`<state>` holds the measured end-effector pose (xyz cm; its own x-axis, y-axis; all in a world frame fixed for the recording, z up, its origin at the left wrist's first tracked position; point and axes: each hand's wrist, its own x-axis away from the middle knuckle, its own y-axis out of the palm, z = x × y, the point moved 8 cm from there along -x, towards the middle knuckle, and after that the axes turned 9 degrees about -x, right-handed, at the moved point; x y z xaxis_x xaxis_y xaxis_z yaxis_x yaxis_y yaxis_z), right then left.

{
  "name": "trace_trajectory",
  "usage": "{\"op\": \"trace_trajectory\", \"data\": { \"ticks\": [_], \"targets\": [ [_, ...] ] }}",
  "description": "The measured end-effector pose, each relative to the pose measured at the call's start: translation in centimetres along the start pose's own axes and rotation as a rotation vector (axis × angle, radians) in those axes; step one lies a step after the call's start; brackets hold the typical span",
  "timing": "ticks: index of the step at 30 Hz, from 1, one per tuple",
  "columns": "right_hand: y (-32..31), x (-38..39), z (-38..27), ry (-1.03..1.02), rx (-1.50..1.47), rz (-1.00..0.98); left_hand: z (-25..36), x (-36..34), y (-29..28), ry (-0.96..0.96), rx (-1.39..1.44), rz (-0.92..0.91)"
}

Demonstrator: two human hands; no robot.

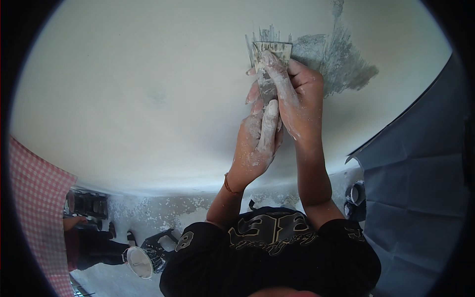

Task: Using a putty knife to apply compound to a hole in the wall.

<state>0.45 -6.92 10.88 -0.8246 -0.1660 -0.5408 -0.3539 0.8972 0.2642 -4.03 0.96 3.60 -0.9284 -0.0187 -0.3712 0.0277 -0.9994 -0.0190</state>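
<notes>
A putty knife (267,81) smeared with pale paste is pressed up against a cream-white wall (148,74). My right hand (302,94) is closed round it, its thumb lying along the face of the blade. Just below, my left hand (255,143) is closed at the knife's lower end, thumb pointing up. White paste coats fingers and thumbs of both hands. The blade's top edge meets the grey streaks of a rough patch (341,62) that spreads to the right. My palms hide part of the knife's lower end.
A red-and-white checked cloth (37,173) hangs at left, a blue-grey sheet (415,198) at right. Behind me, a bucket of whitish paste (139,262) stands near another person's dark-clothed legs (96,247). A smaller bucket (355,192) is at right. White splatters dot the floor (158,205).
</notes>
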Motion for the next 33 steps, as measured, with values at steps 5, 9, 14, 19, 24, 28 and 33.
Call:
{"op": "trace_trajectory", "data": {
  "ticks": [5,9,14,19,24,28,33],
  "targets": [
    [-0.2,2.6,1.7,0.03,-0.11,0.008,-1.5,2.0,0.5,-0.104,0.137,-0.093],
    [0.3,4.3,3.2,0.124,0.003,-0.055,-2.0,2.6,-0.5,-0.118,0.213,-0.056],
    [0.2,4.4,3.9,0.128,-0.028,-0.057,-2.9,2.7,-0.9,-0.162,0.248,-0.084],
    [-0.5,4.5,4.2,0.099,-0.068,-0.063,-4.0,3.6,0.1,-0.249,0.246,-0.133],
    [-3.1,4.7,4.6,0.086,-0.051,0.086,-5.0,3.4,1.8,-0.277,0.217,-0.16],
    [-3.7,4.3,3.8,0.044,-0.018,0.069,-4.2,2.7,2.7,-0.157,0.121,-0.146],
    [-3.2,3.3,3.0,0.023,-0.023,0.069,-4.4,1.9,2.5,-0.151,0.087,-0.156]
  ]
}}
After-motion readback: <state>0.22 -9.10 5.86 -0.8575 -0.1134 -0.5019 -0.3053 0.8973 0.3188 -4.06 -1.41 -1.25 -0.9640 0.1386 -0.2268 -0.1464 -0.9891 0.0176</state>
